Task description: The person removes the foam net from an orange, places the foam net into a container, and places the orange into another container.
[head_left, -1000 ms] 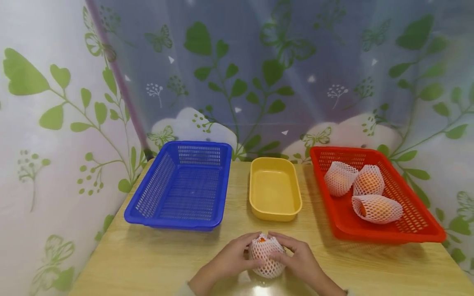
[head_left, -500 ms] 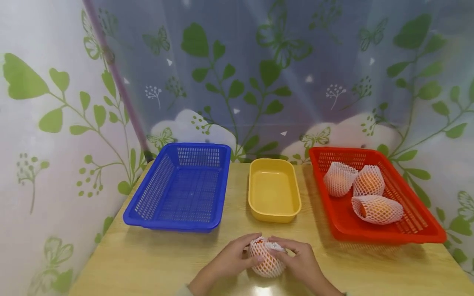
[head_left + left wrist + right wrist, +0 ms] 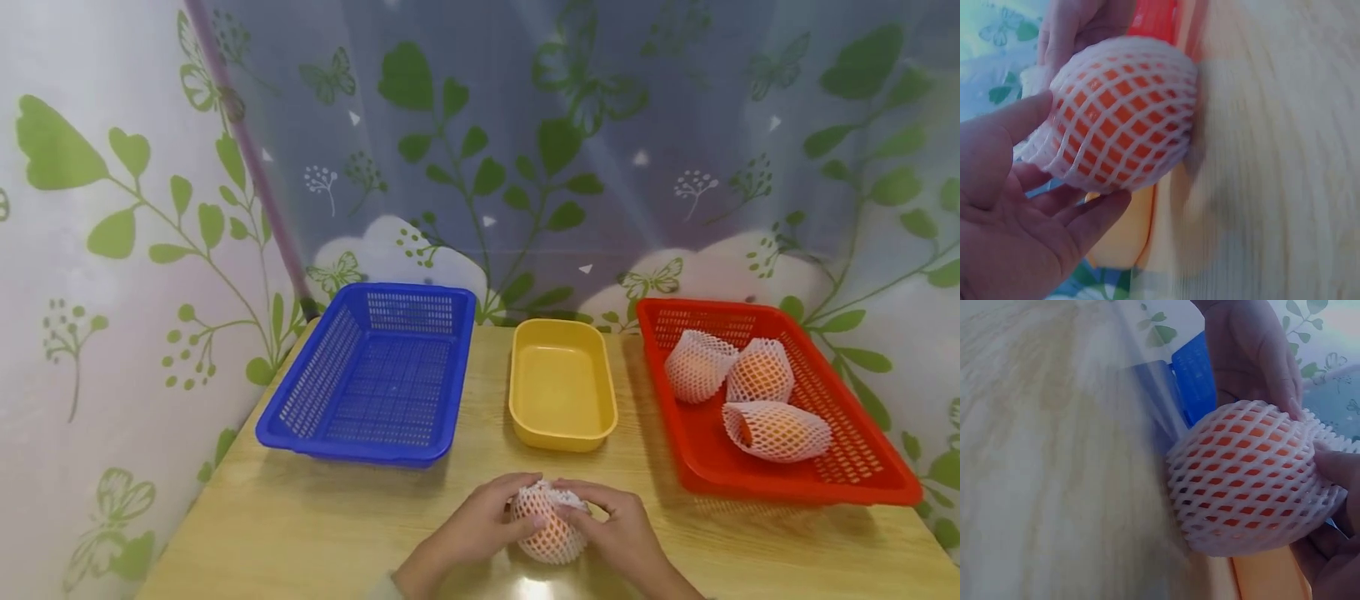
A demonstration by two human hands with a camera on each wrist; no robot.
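Observation:
An orange-coloured fruit in a white foam net [image 3: 551, 529] sits on the table near its front edge, between both hands. My left hand [image 3: 487, 518] holds it from the left, thumb on the near side and fingers behind. From the right, my right hand [image 3: 618, 529] pinches the gathered upper end of the net between thumb and fingers. In the left wrist view the fruit's skin [image 3: 1119, 131] shows through the mesh. The right wrist view shows the right thumb pressed on the bunched net end [image 3: 1329, 440]. The fruit's far side is hidden in the head view.
A blue basket [image 3: 442, 417] with nothing in it stands at the left. Behind the hands is a yellow tray [image 3: 562, 392]. At the right, a red basket [image 3: 697, 467] holds three net-wrapped fruits [image 3: 761, 371]. A leaf-patterned curtain [image 3: 525, 167] hangs behind the table.
The net's upper end, earlier loose with orange skin showing at its opening, is now drawn together and folded toward the right hand. Both hands keep hold of the fruit. The head view shifted slightly.

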